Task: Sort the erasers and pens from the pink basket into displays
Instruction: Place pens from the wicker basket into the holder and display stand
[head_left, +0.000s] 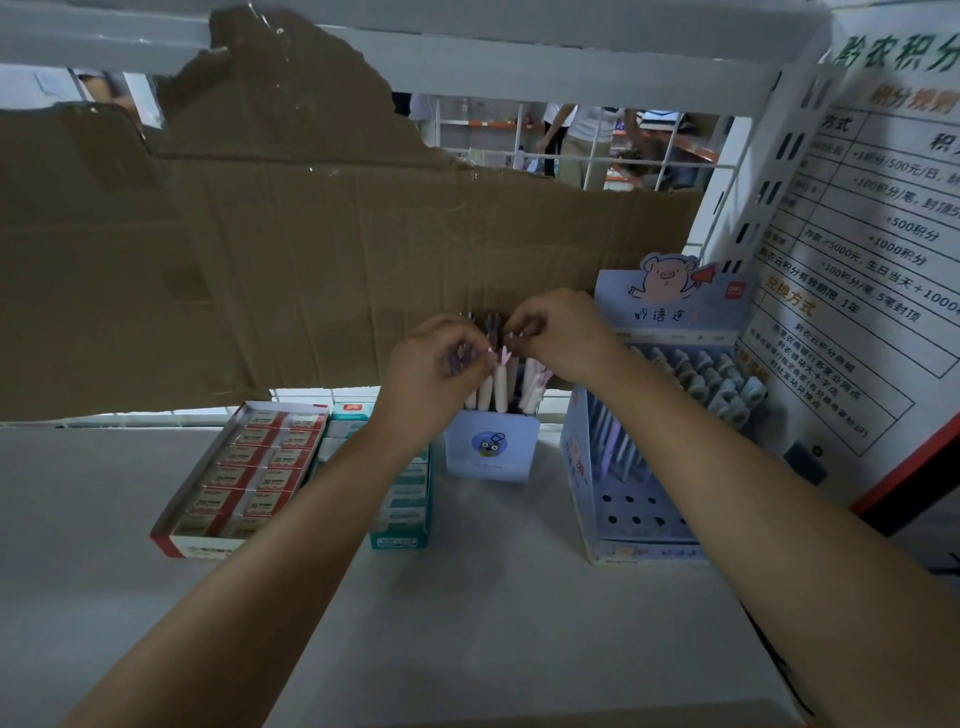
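Seating pens upright in the small blue holder (491, 452) is judged to be the step in hand. The left hand (431, 374) is curled round a few purple pens (460, 358). The right hand (561, 332) is pinched, it appears, on the top of a pale pen (501, 389) standing in the holder.

The holder is set mid-shelf (493, 597). The red eraser tray (244, 467) lies at its 9 o'clock, with the teal eraser box (405, 509) between them. The pig-printed pen display (649, 467) stands at its 3 o'clock.

Each pen is best lowered straight down, one at a time, with its neighbours parted first so that none is tipped out. The light holder may need steadying, since it could be pushed toward 12 o'clock against the cardboard sheet (311, 234).

The pink basket is not in view, so what is left to sort cannot be counted. The fingertips are crowded and blurred, and which pen is pinched cannot be told with certainty. The teal box is partly covered by the left forearm (291, 545). The poster (872, 260) at 2 o'clock is cut off by the frame edge.
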